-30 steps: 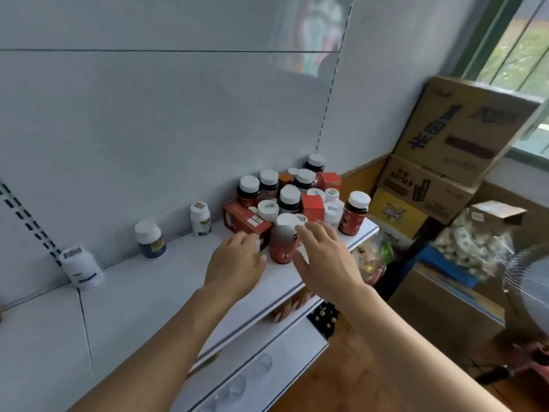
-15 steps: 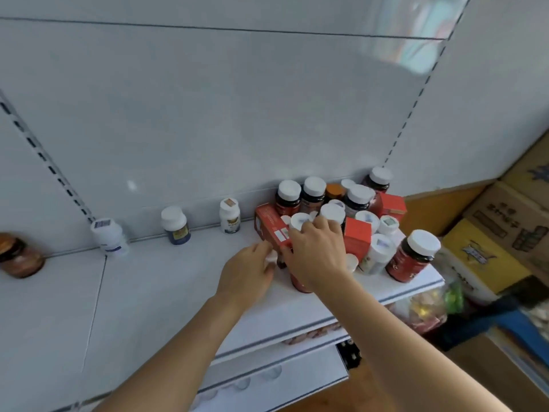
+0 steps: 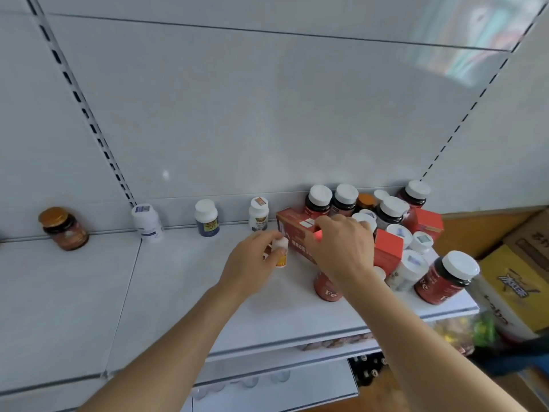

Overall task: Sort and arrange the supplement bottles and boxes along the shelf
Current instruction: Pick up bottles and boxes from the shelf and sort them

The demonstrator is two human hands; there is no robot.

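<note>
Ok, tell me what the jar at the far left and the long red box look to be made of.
The jar: probably glass or clear amber plastic, glossy with highlights on its side, under a shiny gold lid that looks metallic. The long red box, under the right hand: printed cardboard, judging by its flat faces and sharp folded edges, with a slight sheen.
</note>
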